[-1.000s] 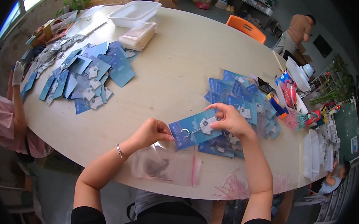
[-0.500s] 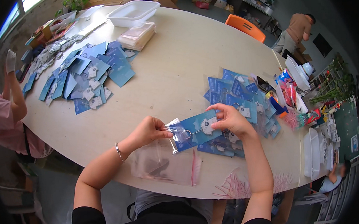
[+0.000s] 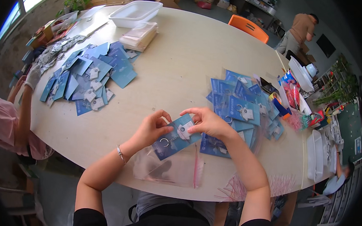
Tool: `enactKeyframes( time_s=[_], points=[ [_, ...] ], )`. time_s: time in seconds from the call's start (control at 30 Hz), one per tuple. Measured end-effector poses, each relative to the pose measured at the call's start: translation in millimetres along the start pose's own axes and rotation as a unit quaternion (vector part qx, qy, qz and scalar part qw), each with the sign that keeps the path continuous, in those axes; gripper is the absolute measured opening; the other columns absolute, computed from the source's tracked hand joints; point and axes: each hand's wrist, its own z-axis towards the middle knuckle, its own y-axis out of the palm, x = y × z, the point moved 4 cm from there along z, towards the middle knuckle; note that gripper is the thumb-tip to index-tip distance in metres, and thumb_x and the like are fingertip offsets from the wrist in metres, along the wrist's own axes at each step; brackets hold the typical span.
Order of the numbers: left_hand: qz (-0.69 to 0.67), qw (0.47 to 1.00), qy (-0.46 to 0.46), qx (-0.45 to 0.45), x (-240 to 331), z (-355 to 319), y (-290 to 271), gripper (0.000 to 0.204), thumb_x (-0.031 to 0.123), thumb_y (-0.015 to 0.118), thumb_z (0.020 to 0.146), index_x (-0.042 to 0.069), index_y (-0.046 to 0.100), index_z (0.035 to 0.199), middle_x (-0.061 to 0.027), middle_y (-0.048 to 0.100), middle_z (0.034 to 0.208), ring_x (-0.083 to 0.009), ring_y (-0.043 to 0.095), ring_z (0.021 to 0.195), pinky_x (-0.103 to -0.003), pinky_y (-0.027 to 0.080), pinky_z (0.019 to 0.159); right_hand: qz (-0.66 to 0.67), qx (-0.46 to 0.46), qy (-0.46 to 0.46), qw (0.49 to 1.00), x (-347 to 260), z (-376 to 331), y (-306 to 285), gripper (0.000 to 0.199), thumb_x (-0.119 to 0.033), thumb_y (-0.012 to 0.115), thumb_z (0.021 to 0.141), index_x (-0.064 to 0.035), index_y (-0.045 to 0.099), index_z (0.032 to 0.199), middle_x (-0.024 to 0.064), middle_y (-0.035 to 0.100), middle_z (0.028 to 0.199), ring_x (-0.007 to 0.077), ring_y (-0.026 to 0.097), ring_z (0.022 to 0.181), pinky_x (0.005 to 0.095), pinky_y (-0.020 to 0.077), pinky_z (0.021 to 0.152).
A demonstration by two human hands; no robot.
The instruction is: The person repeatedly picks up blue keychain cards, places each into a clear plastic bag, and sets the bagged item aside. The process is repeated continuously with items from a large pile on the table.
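Note:
Above the table's near edge, both hands grip one blue keychain card [image 3: 175, 144], tilted, with a metal ring, a short chain and a white shirt-shaped charm. My left hand [image 3: 154, 129] pinches its upper left edge between thumb and fingers. On the other side, my right hand [image 3: 210, 123] has its thumb against the charm and its fingers behind the upper right edge. Below the card lies a clear zip bag [image 3: 174, 174] with a reddish strip. To the right, next to my right forearm, spreads a pile of similar keychain cards in clear sleeves [image 3: 243, 109].
A second heap of keychain cards [image 3: 122, 73] covers the table's left part. Behind it are a stack of clear bags [image 3: 140, 36] and a white tub [image 3: 135, 14]. Red-and-white ties [image 3: 235, 188] lie at the near edge. A co-worker in pink [image 3: 7, 119] sits at left.
The keychain card has come nearer and slightly left, and my right hand has moved left toward my left hand. At far left the co-worker's gloved hand has lowered to the table.

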Motion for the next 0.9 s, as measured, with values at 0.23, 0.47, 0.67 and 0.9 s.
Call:
enactKeyframes(
  time_s=[0.23,0.47,0.67,0.9],
  points=[
    [-0.015,0.999,0.034,0.006,5.3,1.7,8.7,0.007,0.005,0.063,0.086,0.000,0.059,0.085,-0.0012,0.062,0.073,-0.0055,0.056,0.067,-0.022,0.046,0.060,0.079,-0.056,-0.003,0.995,19.8,7.0,32.8,0.054,-0.006,0.060,0.083,-0.0044,0.045,0.135,0.0023,0.060,0.092,0.0063,0.054,0.077,0.0209,0.0433,0.065],
    [0.114,0.984,0.125,0.048,41.7,-3.1,26.9,0.007,0.004,0.068,0.080,0.006,0.062,0.083,-0.0014,0.053,0.087,-0.0095,0.054,0.074,-0.025,0.046,0.067,0.214,-0.056,-0.004,0.975,20.2,-4.2,37.7,0.039,-0.009,0.056,0.090,-0.0028,0.050,0.128,0.0006,0.060,0.098,0.0067,0.055,0.090,0.0221,0.0450,0.078],
    [0.186,0.963,0.192,0.010,65.7,10.9,52.6,0.008,0.006,0.071,0.076,0.007,0.064,0.080,-0.0034,0.053,0.088,-0.0157,0.054,0.074,-0.028,0.044,0.062,0.097,0.002,0.035,0.995,21.2,-33.8,17.8,0.016,-0.019,0.057,0.092,-0.0047,0.064,0.088,-0.0058,0.056,0.076,0.0046,0.051,0.072,0.0204,0.0414,0.065],
    [0.176,0.959,0.218,-0.030,72.4,20.4,72.9,0.007,0.010,0.069,0.079,0.007,0.064,0.083,-0.0080,0.058,0.088,-0.0202,0.058,0.071,-0.033,0.047,0.064,0.032,-0.060,0.037,0.997,41.2,-61.8,-14.0,0.018,-0.025,0.063,0.089,-0.0075,0.059,0.086,-0.0084,0.045,0.066,0.0030,0.038,0.060,0.0202,0.0294,0.052]
  ],
)
